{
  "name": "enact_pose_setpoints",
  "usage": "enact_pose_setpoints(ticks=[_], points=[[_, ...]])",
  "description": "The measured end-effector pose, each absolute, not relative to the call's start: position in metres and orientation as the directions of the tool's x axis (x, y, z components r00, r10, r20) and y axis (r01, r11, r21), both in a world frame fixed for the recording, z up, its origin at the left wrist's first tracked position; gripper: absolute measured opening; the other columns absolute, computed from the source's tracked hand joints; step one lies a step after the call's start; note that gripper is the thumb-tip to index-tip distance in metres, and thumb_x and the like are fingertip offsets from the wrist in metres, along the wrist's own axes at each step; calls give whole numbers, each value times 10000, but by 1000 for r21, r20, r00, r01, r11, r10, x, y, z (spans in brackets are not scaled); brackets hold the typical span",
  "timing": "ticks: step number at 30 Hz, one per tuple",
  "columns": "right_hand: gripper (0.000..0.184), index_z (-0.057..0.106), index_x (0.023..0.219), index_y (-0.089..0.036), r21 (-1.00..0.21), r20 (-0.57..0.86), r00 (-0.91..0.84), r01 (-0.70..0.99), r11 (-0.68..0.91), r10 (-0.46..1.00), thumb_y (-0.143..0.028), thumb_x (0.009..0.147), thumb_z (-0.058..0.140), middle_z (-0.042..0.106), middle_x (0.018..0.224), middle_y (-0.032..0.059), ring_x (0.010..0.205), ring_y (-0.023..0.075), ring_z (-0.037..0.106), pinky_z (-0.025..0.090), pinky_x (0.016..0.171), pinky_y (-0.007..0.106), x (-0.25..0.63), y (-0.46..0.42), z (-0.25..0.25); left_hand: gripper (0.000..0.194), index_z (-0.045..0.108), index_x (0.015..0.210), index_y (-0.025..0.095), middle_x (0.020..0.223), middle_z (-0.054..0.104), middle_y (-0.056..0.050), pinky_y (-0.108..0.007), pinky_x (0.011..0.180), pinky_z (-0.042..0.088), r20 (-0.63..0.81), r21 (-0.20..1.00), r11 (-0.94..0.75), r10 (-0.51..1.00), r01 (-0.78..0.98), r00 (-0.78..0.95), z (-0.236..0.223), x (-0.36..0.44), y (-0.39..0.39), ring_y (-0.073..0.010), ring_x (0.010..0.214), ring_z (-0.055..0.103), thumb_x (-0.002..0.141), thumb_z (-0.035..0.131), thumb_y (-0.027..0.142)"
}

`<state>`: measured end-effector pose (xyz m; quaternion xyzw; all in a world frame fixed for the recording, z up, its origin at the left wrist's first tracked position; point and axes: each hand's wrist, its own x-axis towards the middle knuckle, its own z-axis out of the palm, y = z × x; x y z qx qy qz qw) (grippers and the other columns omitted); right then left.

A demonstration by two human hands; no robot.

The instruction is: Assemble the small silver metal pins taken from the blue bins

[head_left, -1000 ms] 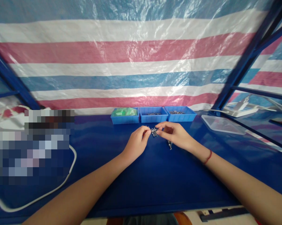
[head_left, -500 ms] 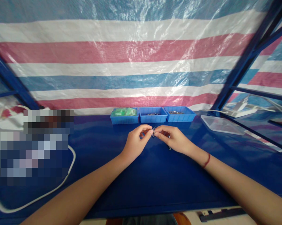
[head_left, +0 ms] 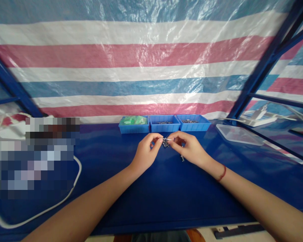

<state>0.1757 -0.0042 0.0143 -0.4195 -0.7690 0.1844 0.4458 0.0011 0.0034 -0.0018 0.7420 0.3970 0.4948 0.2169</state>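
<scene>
My left hand [head_left: 146,153] and my right hand [head_left: 188,148] meet over the middle of the blue table [head_left: 151,195]. Both pinch the ends of one small metal screw [head_left: 167,139] held level between their fingertips. Just below it a small heap of loose screws [head_left: 166,144] lies on the table, and a few more screws [head_left: 182,158] lie under my right hand. A red cord is on my right wrist.
Three small blue bins stand in a row at the back: the left bin [head_left: 133,124] holds green parts, the middle bin [head_left: 164,123] and right bin [head_left: 193,122] hold metal pieces. A clear lid [head_left: 238,133] lies at right, a white cable [head_left: 40,211] loops at left. A striped tarp hangs behind.
The hands drew together from the screw heap and now hold a single screw stretched between their fingertips, slightly higher than before. Nothing else has moved.
</scene>
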Motion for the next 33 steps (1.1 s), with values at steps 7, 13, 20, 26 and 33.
enact_pose_setpoints(ticks=[7, 13, 20, 26, 33], points=[[162, 629, 825, -178, -532, 642, -256, 530, 660, 723, -321, 831, 552, 615, 724, 30, 606, 116, 527, 423, 563, 236, 173, -16, 25, 172, 587, 861, 180, 859, 620, -24, -242, 672, 428, 559, 668, -631, 775, 394, 295, -2, 2, 4, -135, 795, 574, 887, 442, 270], [308, 603, 692, -163, -667, 574, -72, 537, 517, 816, -422, 831, 512, 588, 625, 13, 558, 120, 510, 394, 533, 238, 186, 5, 21, 209, 532, 1049, 179, 903, 639, -34, -279, 763, 453, 533, 660, -618, 786, 426, 314, -6, 5, 5, -144, 823, 594, 881, 461, 282], [413, 702, 845, -125, -770, 518, 463, 618, 157, 719, -501, 725, 577, 662, 701, 72, 644, 196, 589, 426, 628, 307, 254, 63, 9, 228, 588, 1058, 211, 1048, 625, -54, -366, 897, 421, 497, 411, -736, 676, 538, 544, -4, 6, -1, -198, 1007, 548, 869, 466, 241], [463, 683, 976, -116, -755, 463, 492, 655, 37, 737, -485, 747, 524, 630, 663, 67, 599, 188, 558, 407, 597, 301, 261, 70, 3, 386, 522, 1230, 312, 1371, 453, -22, -411, 989, 344, 386, 101, -902, 425, 420, 819, 4, 11, -13, -224, 1248, 393, 883, 397, 201], [346, 655, 969, -132, -702, 489, 320, 697, 149, 812, -365, 770, 496, 643, 719, 59, 603, 168, 555, 406, 598, 284, 233, 57, 4, 352, 564, 1196, 240, 1309, 533, -39, -400, 964, 385, 327, 90, -904, 424, 419, 845, 0, 18, -15, -217, 1178, 487, 921, 355, 313]])
